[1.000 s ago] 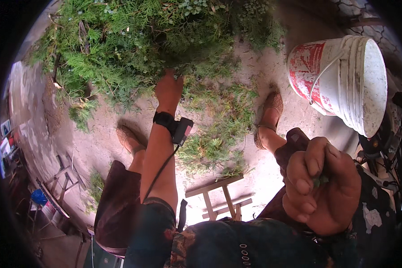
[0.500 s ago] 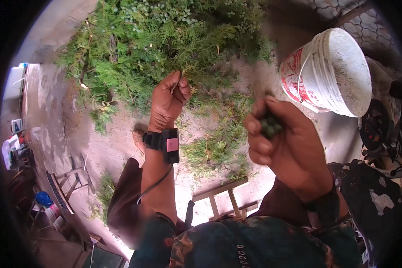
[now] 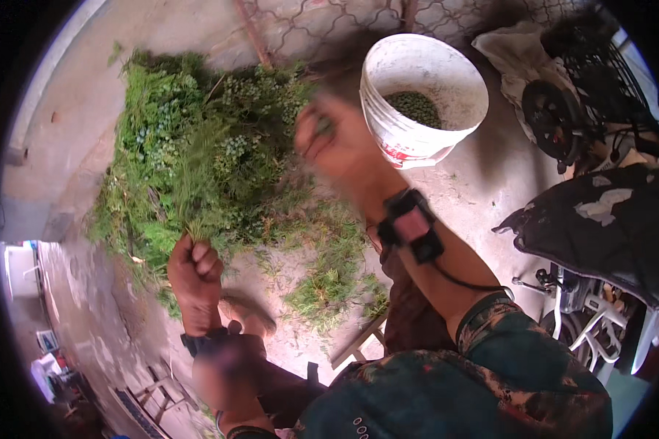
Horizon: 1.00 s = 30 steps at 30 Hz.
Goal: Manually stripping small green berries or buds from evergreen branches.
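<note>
Head view: left hand (image 3: 195,269) fisted around leafy green sprig (image 3: 198,212) pulled from green branch heap (image 3: 205,146) on concrete. Right hand (image 3: 337,143) blurred, curled, apparently pinching greenery beside white plastic bucket (image 3: 399,135) of green berries (image 3: 416,107). Advised: release directly above bucket mouth, sprig held firm.

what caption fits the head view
Left hand grips a green sprig; blurred right hand nears white bucket.

Left hand (image 3: 195,269) fisted on green sprig (image 3: 198,219) — right hand (image 3: 337,143) blurred beside white bucket (image 3: 423,102).
</note>
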Each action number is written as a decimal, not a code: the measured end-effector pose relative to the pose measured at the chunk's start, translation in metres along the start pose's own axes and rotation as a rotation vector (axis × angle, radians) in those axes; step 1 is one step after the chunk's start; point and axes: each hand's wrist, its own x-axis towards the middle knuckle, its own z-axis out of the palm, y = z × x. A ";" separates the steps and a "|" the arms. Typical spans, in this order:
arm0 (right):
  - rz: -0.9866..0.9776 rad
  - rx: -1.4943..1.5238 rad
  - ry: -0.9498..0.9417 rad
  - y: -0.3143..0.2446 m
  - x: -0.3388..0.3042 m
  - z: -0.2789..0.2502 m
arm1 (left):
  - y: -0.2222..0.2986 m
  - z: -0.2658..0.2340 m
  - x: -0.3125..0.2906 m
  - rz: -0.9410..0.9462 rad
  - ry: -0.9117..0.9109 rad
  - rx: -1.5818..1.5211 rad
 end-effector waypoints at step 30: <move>0.123 -1.344 -0.167 0.124 -0.027 -0.006 | -0.041 0.007 -0.024 0.474 0.243 0.416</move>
